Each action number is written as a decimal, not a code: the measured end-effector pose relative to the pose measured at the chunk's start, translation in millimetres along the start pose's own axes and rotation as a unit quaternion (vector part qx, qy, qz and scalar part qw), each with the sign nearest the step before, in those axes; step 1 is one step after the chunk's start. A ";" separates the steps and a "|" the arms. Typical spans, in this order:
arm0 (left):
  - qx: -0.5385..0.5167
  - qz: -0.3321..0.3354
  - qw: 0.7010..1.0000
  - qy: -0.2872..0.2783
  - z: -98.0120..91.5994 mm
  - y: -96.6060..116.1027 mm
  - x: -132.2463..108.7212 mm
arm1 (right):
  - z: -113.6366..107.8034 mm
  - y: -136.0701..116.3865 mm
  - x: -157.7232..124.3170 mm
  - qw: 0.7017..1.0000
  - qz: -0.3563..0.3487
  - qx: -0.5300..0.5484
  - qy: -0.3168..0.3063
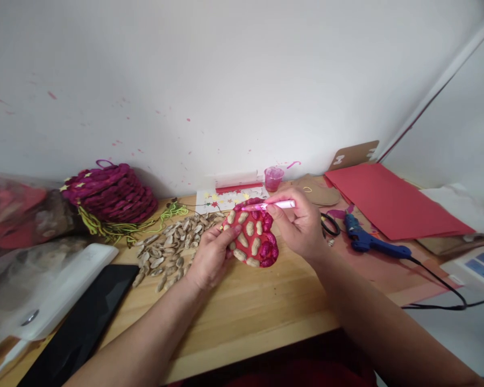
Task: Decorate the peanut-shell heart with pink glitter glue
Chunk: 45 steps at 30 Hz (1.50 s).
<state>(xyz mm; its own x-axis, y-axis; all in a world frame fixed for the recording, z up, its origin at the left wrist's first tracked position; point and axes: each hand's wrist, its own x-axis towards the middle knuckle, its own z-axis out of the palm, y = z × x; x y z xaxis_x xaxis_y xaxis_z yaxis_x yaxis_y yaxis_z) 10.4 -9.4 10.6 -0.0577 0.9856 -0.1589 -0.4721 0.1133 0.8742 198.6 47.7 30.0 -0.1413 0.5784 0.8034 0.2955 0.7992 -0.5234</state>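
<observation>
My left hand [213,253] grips the left edge of a red piece covered with peanut shells [250,234], holding it tilted above the wooden table. Shells along its top and right side are painted dark pink; those in the middle and lower left are plain tan. My right hand [300,223] is closed round a white-handled brush [284,205]. Its pink tip touches or hovers just over the top edge of the piece; which of the two is unclear.
Loose peanut shells [173,244] lie left of the piece. Behind stand a pink-stained cup [273,178] and a sheet with stars [210,203]. At right are a blue glue gun [377,243] and red sheets [395,201]; at left, a magenta bundle [115,193] and a black tablet [84,322].
</observation>
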 end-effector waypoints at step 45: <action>-0.046 -0.039 0.998 0.008 0.7 1.6 0.6 | 0.9 2.2 0.0 0.999 0.005 -0.046 0.018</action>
<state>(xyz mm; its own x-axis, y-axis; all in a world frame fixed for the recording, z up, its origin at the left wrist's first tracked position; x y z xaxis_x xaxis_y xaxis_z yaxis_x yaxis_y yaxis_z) 10.2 -8.5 12.3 -0.0307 0.9720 -0.2329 -0.5551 0.1772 0.8127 198.4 49.6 28.6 -0.1040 0.5785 0.8090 0.3831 0.7740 -0.5042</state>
